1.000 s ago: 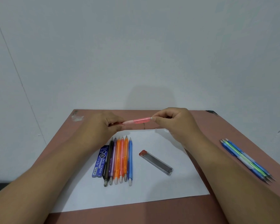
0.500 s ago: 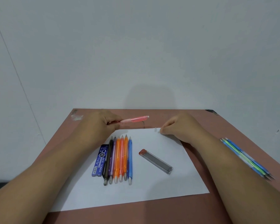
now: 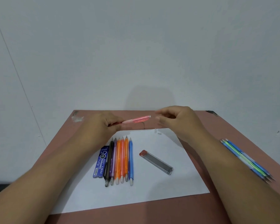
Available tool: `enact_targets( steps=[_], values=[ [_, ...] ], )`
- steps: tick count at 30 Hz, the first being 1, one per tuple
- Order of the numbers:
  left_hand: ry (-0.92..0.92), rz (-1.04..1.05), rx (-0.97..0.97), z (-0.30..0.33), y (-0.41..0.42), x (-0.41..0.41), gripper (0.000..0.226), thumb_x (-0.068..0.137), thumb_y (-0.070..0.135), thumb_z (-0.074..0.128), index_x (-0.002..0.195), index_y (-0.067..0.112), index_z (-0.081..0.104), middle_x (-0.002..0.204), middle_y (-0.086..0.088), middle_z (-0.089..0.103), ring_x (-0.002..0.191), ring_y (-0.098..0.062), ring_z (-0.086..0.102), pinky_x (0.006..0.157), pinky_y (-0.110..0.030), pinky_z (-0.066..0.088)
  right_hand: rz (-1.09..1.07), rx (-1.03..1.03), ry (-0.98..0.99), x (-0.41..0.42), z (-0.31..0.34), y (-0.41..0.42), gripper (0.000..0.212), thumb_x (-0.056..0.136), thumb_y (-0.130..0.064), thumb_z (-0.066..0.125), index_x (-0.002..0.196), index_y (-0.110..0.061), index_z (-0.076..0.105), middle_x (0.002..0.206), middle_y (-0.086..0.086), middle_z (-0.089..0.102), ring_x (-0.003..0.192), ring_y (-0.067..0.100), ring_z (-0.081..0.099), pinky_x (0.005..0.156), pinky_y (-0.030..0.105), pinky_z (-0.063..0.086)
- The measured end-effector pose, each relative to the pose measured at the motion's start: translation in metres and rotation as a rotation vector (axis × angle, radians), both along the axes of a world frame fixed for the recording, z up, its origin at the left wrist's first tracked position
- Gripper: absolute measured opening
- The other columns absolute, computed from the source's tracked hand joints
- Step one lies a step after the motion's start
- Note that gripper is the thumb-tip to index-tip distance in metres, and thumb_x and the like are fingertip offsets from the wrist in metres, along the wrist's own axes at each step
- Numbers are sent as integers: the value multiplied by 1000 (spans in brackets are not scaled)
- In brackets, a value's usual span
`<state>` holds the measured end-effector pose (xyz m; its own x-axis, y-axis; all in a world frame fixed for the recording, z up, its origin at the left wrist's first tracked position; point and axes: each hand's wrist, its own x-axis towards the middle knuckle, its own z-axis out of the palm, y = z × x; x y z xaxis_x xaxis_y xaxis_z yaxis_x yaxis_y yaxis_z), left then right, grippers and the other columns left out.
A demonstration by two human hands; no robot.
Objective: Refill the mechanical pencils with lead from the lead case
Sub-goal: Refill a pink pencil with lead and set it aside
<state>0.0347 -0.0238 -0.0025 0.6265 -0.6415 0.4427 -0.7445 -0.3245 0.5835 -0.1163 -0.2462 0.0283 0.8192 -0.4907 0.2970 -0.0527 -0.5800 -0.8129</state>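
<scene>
My left hand (image 3: pixel 102 125) grips the tip end of a pink mechanical pencil (image 3: pixel 137 119), held level above the table's far edge with its open back end pointing right. My right hand (image 3: pixel 176 120) hovers just right of that end, blurred, thumb and forefinger a little apart with nothing seen between them. Two small white pieces (image 3: pixel 157 132) lie on the far edge of the white paper (image 3: pixel 168 188). The clear lead case (image 3: pixel 156 162) with its red cap lies on the paper between my forearms.
A row of several pencils (image 3: pixel 120 160) lies on the paper beside a blue lead pack (image 3: pixel 101 162). Several blue and green pencils (image 3: pixel 246 160) lie at the brown table's (image 3: pixel 152 214) right edge. A white wall stands behind.
My right hand left the pencil's end, dipped to the paper where small white pieces now lie, then rose back beside the pencil. My left hand kept holding the pencil.
</scene>
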Motion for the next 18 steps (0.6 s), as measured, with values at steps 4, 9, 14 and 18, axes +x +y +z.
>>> enact_targets(
  steps=[4,9,14,18],
  values=[
    [3,-10,-12,0,-2,-3,22,91,35,69,112,38,75,87,30,66,91,8,58,77,-23,47,119,190,-51,3,-4,15,27,84,-14,82,107,-28,78,82,-10,73,76,4,70,78,26,59],
    [-16,-9,21,3,-4,-10,31,90,38,69,120,40,70,94,27,65,91,4,59,74,-18,44,113,134,-68,5,-6,20,13,86,-16,80,97,-23,80,71,-8,66,63,0,58,64,21,53],
    [-27,83,-9,5,-3,-8,30,93,30,69,122,35,69,96,23,66,88,2,60,74,-17,47,56,155,-124,8,-9,8,13,86,-17,80,89,-29,81,80,-5,71,75,8,65,85,41,59],
    [-37,134,-18,8,-4,-8,38,92,32,69,130,36,62,97,26,61,87,1,59,70,-14,43,-15,180,-147,14,-13,-6,21,85,-12,79,85,-32,79,81,-5,71,78,14,66,89,46,57]
  ],
)
